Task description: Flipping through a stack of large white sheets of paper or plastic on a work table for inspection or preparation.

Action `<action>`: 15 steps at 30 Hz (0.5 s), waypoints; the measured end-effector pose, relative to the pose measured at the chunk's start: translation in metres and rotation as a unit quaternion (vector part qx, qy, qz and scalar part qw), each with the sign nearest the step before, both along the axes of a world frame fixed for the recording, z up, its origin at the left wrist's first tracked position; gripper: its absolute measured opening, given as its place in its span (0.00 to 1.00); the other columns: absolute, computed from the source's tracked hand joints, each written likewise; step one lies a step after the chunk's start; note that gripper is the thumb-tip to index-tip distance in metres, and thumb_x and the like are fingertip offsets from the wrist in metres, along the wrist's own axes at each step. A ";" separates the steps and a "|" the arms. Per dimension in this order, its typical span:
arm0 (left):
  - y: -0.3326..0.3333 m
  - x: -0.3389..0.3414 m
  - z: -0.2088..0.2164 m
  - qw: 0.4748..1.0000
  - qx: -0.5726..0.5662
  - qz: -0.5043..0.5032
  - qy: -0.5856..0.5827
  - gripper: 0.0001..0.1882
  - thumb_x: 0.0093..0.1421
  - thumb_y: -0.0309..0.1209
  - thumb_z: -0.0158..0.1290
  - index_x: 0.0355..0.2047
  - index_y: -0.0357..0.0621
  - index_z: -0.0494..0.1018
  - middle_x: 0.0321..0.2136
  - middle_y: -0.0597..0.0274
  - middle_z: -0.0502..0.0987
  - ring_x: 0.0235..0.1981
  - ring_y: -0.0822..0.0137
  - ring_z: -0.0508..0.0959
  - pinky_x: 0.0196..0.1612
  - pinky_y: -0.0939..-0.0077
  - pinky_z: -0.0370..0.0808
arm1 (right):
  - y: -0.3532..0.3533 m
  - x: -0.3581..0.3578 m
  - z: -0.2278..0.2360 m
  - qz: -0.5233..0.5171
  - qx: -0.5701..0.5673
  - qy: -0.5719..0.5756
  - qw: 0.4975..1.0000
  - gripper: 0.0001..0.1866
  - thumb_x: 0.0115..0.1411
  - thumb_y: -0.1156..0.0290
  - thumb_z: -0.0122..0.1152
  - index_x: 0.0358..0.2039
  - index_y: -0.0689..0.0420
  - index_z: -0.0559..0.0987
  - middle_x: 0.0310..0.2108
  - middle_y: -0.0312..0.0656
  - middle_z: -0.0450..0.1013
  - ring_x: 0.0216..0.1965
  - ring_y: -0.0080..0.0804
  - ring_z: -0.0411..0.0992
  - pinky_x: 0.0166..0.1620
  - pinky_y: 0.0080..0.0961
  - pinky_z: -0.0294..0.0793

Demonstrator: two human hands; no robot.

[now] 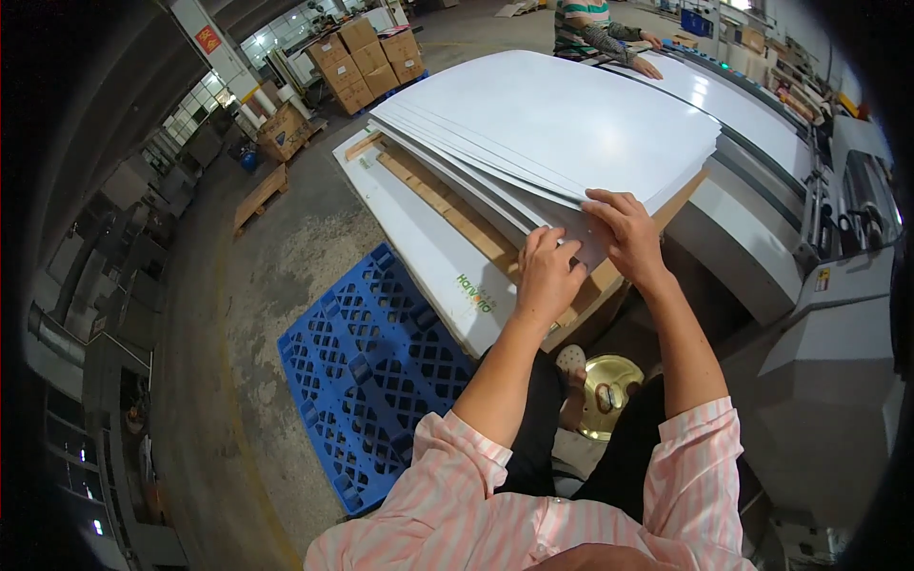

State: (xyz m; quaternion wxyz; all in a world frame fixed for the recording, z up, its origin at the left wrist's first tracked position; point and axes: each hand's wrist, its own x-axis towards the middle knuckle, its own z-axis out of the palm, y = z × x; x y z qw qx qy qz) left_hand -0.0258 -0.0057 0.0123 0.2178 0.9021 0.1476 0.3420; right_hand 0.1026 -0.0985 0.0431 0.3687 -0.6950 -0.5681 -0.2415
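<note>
A tall stack of large glossy white sheets lies in front of me, its near-left edges fanned and slightly lifted. At the near corner of the upper sheets, my right hand is closed, thumb and fingers pinching the edge. Just to its left and lower, my left hand has its fingers bent around the edge of the lower sheets. Its fingertips are partly hidden among the sheets. Below the stack, a wooden slat rests on a white board with green print.
A blue plastic pallet lies on the floor at left. To the right stands a grey machine. Another person works at the far machine bed. Cardboard boxes are piled at the back. Near my feet is a gold round stool.
</note>
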 end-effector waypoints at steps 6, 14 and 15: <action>-0.003 -0.003 0.009 1.000 0.009 0.016 -0.022 0.14 0.46 0.30 0.54 0.34 0.40 0.75 0.42 0.53 0.70 0.49 0.54 0.64 0.50 0.61 0.63 | -0.003 -0.006 0.005 0.017 -0.030 -0.023 0.999 0.17 0.42 0.80 0.58 0.37 0.53 0.77 0.43 0.35 0.71 0.39 0.34 0.69 0.39 0.28 0.71; -0.017 0.015 0.001 0.907 -0.339 -0.049 -0.246 0.28 0.54 0.27 0.51 0.54 0.36 0.57 0.29 0.55 0.73 0.30 0.64 0.74 0.34 0.74 0.71 | 0.003 -0.016 0.010 -0.079 -0.072 -0.035 0.994 0.13 0.40 0.78 0.58 0.31 0.54 0.78 0.45 0.38 0.70 0.44 0.35 0.66 0.43 0.29 0.67; -0.016 0.015 0.002 0.843 -0.463 -0.080 -0.262 0.33 0.57 0.26 0.49 0.58 0.34 0.45 0.30 0.57 0.72 0.31 0.68 0.73 0.35 0.78 0.72 | 0.002 -0.015 0.009 -0.074 -0.076 0.001 0.994 0.09 0.45 0.74 0.56 0.29 0.54 0.78 0.45 0.40 0.69 0.45 0.38 0.66 0.45 0.31 0.65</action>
